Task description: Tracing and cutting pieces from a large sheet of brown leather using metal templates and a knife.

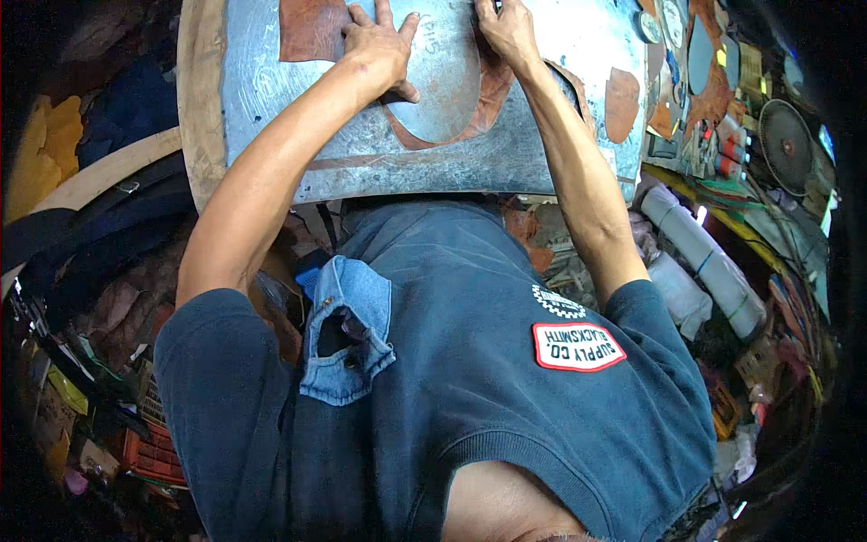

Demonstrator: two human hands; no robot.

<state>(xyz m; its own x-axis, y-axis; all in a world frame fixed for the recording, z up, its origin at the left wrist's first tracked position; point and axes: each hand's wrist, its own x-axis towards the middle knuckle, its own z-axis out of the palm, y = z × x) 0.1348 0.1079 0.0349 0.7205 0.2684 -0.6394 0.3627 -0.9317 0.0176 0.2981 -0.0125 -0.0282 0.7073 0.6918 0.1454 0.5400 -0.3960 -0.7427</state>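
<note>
Left hand (379, 50), at 11 o'clock, lies open, fingers spread, palm pressing an oval metal template (438, 86) flat onto brown leather (492, 95) on the metal-topped bench (271, 108). Template looks thin, stiff and smooth, so likely to slide unless pinned from above; the leather looks soft and limp, best held flat or lifted by an edge. Right hand (510, 32), at 12 o'clock, is closed around a slim dark tool at the template's rim; the tool is mostly out of frame. White rolls (700, 257) at 3 o'clock. Yellow and green flat packs (731, 63) at 2 o'clock.
</note>
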